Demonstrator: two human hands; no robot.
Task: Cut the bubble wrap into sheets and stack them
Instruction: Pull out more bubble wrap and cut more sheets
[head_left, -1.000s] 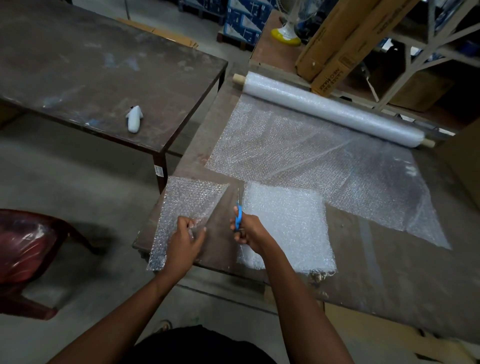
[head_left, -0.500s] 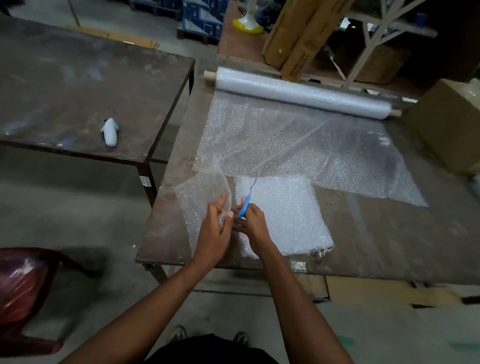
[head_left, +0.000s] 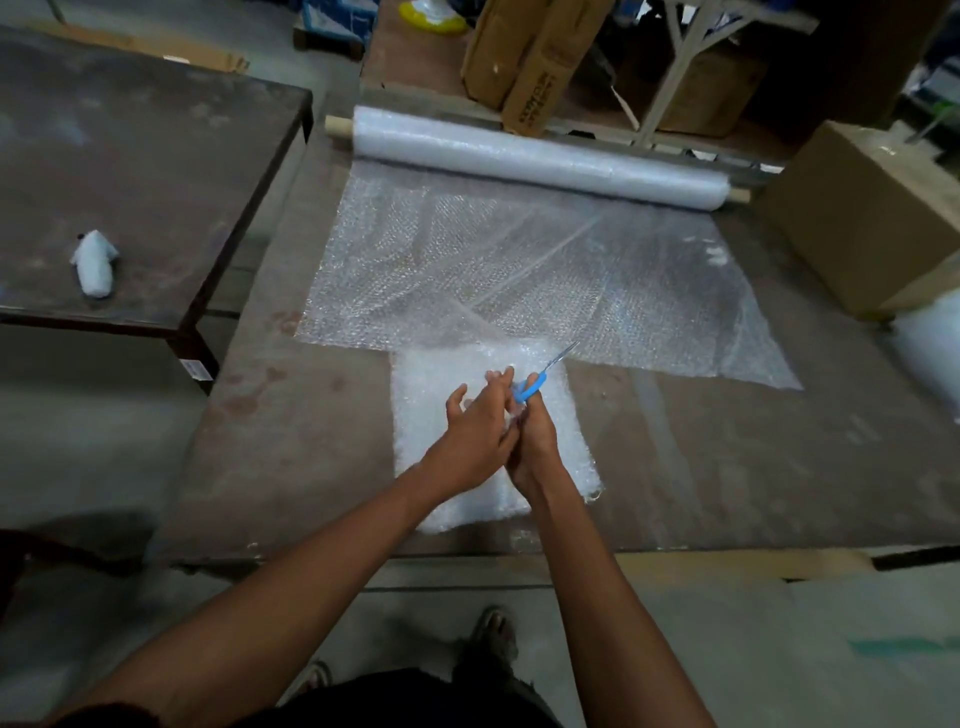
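Bubble wrap roll (head_left: 540, 158): long, translucent white cylinder on a pale tube core, lying across the far side of the work table (head_left: 291, 467); the core's ends stick out at both sides.
Unrolled sheet (head_left: 519, 270): one thin, dimpled, see-through layer running from the roll toward the person, creased diagonally, the dark tabletop showing through; its near edge is cut in a slant, longest at the right.
Stack of cut sheets (head_left: 426, 415): roughly rectangular, whiter and more opaque than the single layer, lying near the table's front edge and touching the unrolled sheet's near edge; its count cannot be told.
Left hand (head_left: 475, 436): over the stack, fingers straight and spread, holding nothing that can be made out.
Right hand (head_left: 535, 441): fingers curled round the scissors (head_left: 540, 376), partly covered by the left hand.
Scissors: blue plastic handles, thin metal blades pointing away and to the right; whether the blades are apart is too blurred to tell.
Work table: flat, worn brown surface with reddish stains.
Side table (head_left: 130, 171): dark, scuffed top, holding a small white object (head_left: 94, 262), too blurred to identify.
Cardboard box (head_left: 872, 213): plain brown, at the right, cut off by the frame.
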